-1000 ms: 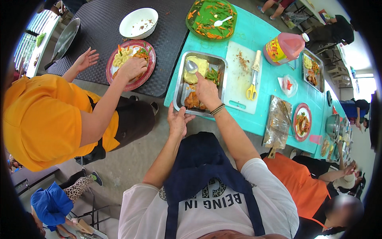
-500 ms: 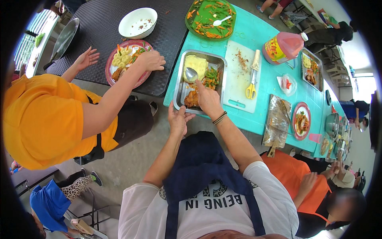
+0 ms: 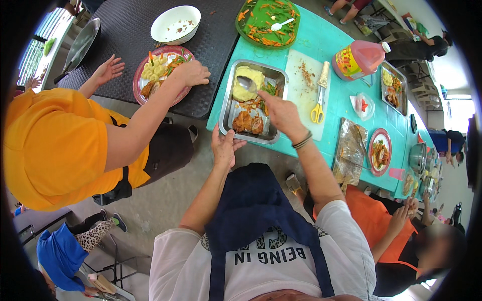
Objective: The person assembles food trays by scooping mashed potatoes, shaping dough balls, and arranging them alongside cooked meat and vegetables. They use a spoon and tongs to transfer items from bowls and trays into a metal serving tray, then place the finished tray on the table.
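Note:
On the turquoise table's near left edge sits a steel tray (image 3: 224,120). Inside it are a mound of pale yellow mash (image 3: 255,76), browned meat pieces (image 3: 247,123) and cut green and orange vegetables (image 3: 271,89). My left hand (image 3: 224,149) grips the tray's near left corner, thumb at the rim and fingers beneath. My right hand (image 3: 287,118) is closed around the handle of a metal spoon (image 3: 246,83). The spoon's bowl rests against the mash, and part of its handle is hidden in my fingers.
Right of the tray lie a white cutting board (image 3: 301,113) and yellow-handled scissors (image 3: 317,113). Beyond are a green vegetable platter (image 3: 256,37) and a big pink-filled jug (image 3: 361,59). At left, a person in yellow (image 3: 65,145) works over a plate (image 3: 138,83); another wears orange (image 3: 346,220).
My right hand has moved to the right, and the spoon has shifted up and right on the mash. More of the meat shows now. My left hand keeps its hold.

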A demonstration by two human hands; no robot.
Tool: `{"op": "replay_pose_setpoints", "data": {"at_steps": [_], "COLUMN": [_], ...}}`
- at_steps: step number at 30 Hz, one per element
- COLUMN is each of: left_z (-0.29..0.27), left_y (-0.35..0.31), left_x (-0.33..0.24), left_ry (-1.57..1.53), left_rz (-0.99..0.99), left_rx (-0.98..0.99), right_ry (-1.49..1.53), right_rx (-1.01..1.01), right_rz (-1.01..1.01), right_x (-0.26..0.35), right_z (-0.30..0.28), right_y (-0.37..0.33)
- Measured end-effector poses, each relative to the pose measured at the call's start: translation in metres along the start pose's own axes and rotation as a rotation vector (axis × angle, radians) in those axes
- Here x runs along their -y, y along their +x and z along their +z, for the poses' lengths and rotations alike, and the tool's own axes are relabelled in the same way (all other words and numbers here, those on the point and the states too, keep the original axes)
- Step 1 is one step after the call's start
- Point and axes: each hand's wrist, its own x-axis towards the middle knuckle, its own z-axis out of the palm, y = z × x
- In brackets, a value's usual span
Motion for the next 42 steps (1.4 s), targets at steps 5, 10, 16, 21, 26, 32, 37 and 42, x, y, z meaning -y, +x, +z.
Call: {"op": "replay_pose_setpoints", "data": {"at_steps": [5,10,16,21,26,32,37,42], "left_z": [-0.002,-0.002,-0.005,-0.005,-0.004,-0.001,-0.003,-0.004], "left_y": [0.002,0.003,0.004,0.004,0.005,0.002,0.005,0.005], "left_x": [0.001,0.000,0.002,-0.001,0.000,-0.001,-0.001,0.000], "left_ry": [-0.005,0.008,0.023,0.044,0.032,0.020,0.039,0.027], "left_rz": [-0.017,-0.023,0.000,-0.001,-0.013,-0.017,-0.025,-0.011], "left_rx": [0.003,0.005,0.018,0.019,0.011,0.003,0.005,0.011], "right_ry": [-0.085,-0.084,-0.118,-0.128,-0.138,-0.055,-0.030,0.066], "right_rx": [0.230,0.229,0.192,0.170,0.170,0.161,0.232,0.188], "right_rz": [-0.109,-0.115,-0.077,-0.054,-0.052,-0.057,0.024,-0.042], "right_x": [-0.009,-0.022,-0.026,-0.025,-0.019,-0.013,-0.018,-0.037], "right_z": [-0.028,-0.005,0.010,0.012,0.007,0.002,0.000,-0.012], "right_y": [0.000,-0.011,-0.011,-0.007,-0.005,0.001,0.007,0.008]}}
